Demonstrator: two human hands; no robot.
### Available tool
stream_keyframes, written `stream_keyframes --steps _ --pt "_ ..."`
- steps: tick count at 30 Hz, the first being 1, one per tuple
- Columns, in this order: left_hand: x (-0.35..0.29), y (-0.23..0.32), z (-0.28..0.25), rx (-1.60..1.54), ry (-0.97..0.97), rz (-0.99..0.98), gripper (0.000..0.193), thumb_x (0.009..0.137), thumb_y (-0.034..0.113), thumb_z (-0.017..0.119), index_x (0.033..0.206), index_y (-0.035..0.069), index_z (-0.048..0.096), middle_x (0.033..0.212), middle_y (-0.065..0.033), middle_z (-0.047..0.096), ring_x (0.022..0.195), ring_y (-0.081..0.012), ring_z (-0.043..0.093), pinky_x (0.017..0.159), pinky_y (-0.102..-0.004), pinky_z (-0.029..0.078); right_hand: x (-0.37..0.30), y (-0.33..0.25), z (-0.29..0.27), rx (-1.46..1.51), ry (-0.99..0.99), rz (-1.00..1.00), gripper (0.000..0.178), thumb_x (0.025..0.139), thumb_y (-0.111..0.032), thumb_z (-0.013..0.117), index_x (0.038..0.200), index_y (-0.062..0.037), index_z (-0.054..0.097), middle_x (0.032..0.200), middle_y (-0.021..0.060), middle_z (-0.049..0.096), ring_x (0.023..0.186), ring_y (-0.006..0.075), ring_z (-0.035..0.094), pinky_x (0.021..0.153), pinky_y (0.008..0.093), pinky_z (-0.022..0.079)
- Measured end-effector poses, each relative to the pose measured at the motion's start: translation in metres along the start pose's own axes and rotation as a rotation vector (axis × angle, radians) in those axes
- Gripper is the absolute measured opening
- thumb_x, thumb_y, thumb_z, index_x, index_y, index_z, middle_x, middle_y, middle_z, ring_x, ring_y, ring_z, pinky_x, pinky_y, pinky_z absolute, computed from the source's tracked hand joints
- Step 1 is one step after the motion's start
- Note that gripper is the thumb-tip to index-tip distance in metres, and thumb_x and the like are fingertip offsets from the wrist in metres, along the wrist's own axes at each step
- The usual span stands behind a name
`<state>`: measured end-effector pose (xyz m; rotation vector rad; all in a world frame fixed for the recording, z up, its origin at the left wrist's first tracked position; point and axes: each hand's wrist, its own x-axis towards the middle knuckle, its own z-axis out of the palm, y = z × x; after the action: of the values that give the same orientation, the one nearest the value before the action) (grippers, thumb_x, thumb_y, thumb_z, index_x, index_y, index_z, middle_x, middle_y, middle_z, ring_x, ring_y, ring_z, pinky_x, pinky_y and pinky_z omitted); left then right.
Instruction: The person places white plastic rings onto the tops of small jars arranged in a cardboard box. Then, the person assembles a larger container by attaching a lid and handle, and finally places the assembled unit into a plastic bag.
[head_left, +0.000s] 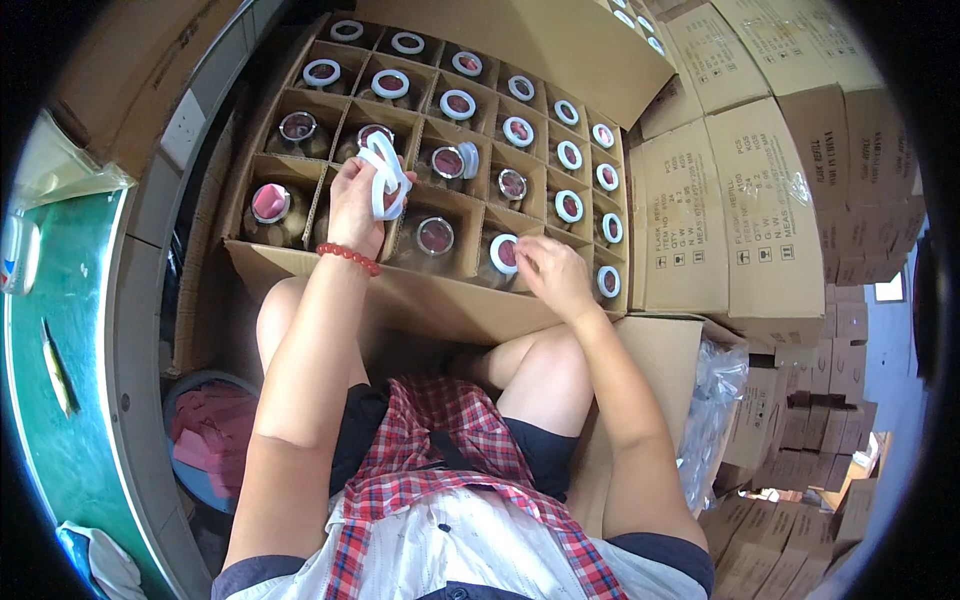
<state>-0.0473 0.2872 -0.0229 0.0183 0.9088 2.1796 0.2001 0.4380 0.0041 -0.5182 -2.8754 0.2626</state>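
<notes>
A large open cardboard carton (420,296) with dividers holds rows of upright glass bottles (434,236), one to a cell. White rings (458,104) sit around many of the bottle mouths; several in the near left cells are bare. My left hand (352,212), above the near left cells, is closed around a few loose white rings (388,180). At the front row, the fingertips of my right hand (553,273) pinch at a white ring on a bottle mouth (503,254). Another ring (469,160) leans beside a bare mouth. Pink material (270,203) shows in the nearest left bottle.
Closed cartons (755,200) are stacked along the right. Left of my legs stands a tub (185,470) of pink pieces (215,430). A green-topped table (60,300) runs along the left edge. Clear plastic bags (712,400) lie in a carton at my right.
</notes>
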Motion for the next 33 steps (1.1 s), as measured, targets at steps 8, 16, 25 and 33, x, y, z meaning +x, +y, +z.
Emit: stream_keyframes --steps 8,16,25,33 --pt "0.008 -0.006 -0.003 0.012 -0.026 -0.031 0.016 0.09 0.012 0.06 0.102 0.002 0.059 0.09 -0.0117 0.067 0.078 -0.0238 0.069 0.07 -0.0316 0.057 0.127 -0.014 0.036 -0.098 0.267 -0.044 0.031 0.081 -0.012 0.06 0.112 -0.0074 0.058 0.096 0.0142 0.066 0.084 0.0372 0.064 0.076 0.0474 0.052" --pt "0.002 -0.004 0.01 0.131 -0.041 -0.158 0.018 0.092 0.013 0.055 0.106 0.002 0.058 0.089 -0.0083 0.066 0.075 -0.0185 0.067 0.064 -0.0277 0.055 0.172 0.031 0.065 0.231 -0.181 0.364 0.034 0.077 -0.017 0.064 0.109 -0.0066 0.065 0.098 0.0205 0.067 0.091 0.0361 0.064 0.08 0.0423 0.05" --pt "0.003 -0.02 0.012 0.115 -0.059 -0.23 0.021 0.094 0.015 0.052 0.109 0.002 0.056 0.087 -0.0084 0.065 0.071 -0.0184 0.067 0.063 -0.0282 0.056 0.132 0.049 0.045 0.648 0.092 0.583 0.027 0.087 -0.013 0.063 0.11 0.0018 0.06 0.081 0.007 0.069 0.052 0.007 0.054 0.048 0.0213 0.044" --pt "0.006 -0.023 0.008 0.087 -0.074 -0.239 0.018 0.092 0.013 0.054 0.106 0.002 0.055 0.089 -0.0102 0.065 0.07 -0.0197 0.066 0.06 -0.0305 0.055 0.087 0.061 0.039 -0.24 0.114 0.276 0.018 0.087 -0.022 0.056 0.099 -0.0121 0.065 0.089 0.0136 0.067 0.08 0.0375 0.064 0.065 0.0478 0.051"
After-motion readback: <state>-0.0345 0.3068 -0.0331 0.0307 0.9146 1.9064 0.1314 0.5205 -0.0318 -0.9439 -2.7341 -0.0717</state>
